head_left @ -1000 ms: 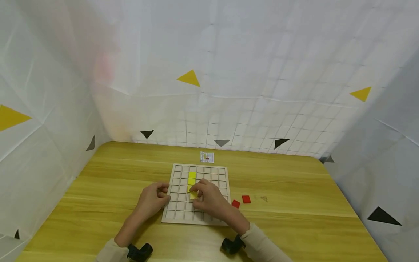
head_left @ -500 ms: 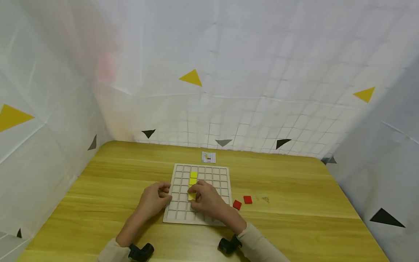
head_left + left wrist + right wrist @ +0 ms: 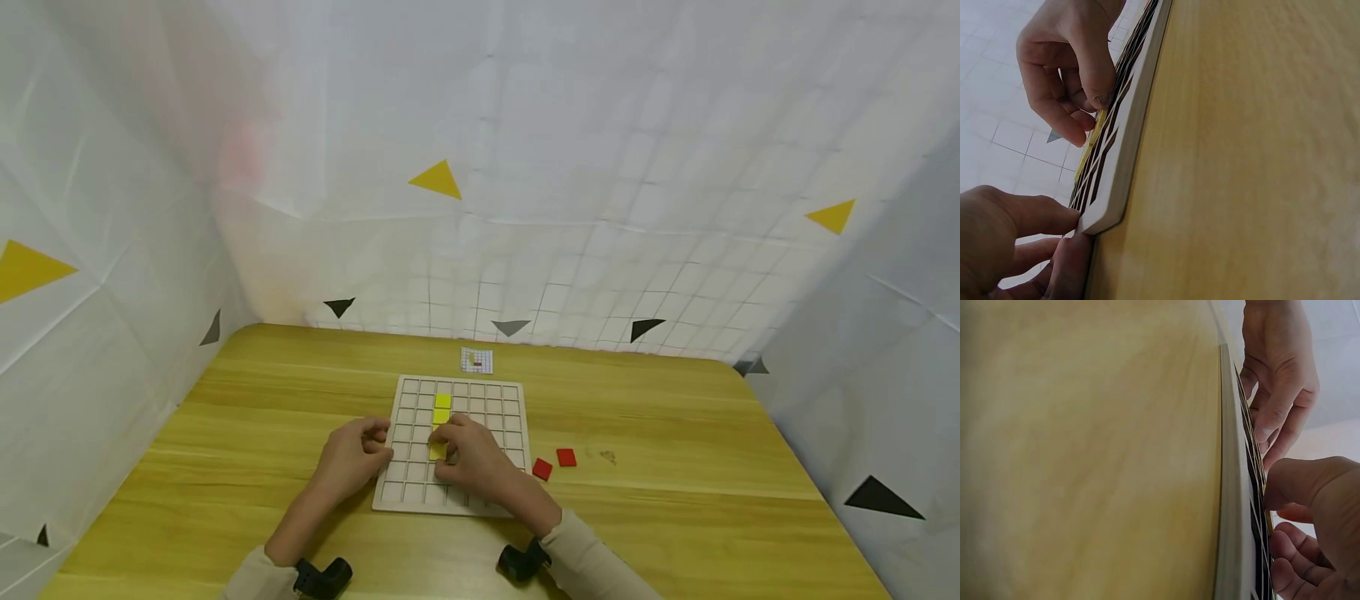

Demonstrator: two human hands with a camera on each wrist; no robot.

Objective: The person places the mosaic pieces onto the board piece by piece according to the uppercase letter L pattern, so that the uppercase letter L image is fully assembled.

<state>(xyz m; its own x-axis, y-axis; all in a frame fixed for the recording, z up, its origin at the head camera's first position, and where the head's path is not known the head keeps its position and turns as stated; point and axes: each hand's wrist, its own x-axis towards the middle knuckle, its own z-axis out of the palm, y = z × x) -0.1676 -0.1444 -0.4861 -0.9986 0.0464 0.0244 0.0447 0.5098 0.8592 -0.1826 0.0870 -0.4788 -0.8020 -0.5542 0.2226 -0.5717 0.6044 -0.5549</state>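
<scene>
A pale wooden grid board (image 3: pixel 405 495) lies on the table. My left hand (image 3: pixel 351 457) holds its left edge, thumb and fingertips at the rim; the left wrist view shows the left hand (image 3: pixel 1019 240) pinching near a corner. Over the board's middle, my right hand (image 3: pixel 480 457) has thumb and index finger at a yellow square tile (image 3: pixel 438 451), which sits in line below other yellow tiles (image 3: pixel 443 402). The right fingers partly cover this column. Seen from the right wrist, the right hand (image 3: pixel 1316 512) touches the board's top face; the tile is barely visible there.
Two red square tiles (image 3: pixel 566 457) lie on the wooden table (image 3: pixel 675 433) right of the board. Behind the board is a small printed grid card (image 3: pixel 477 360). White sheeting (image 3: pixel 570 167) with triangle marks encloses the back and sides.
My right hand has shifted slightly left and toward me, and the yellow tile beneath its fingers has come down flat into line with the column. The left hand stays at the board's edge.
</scene>
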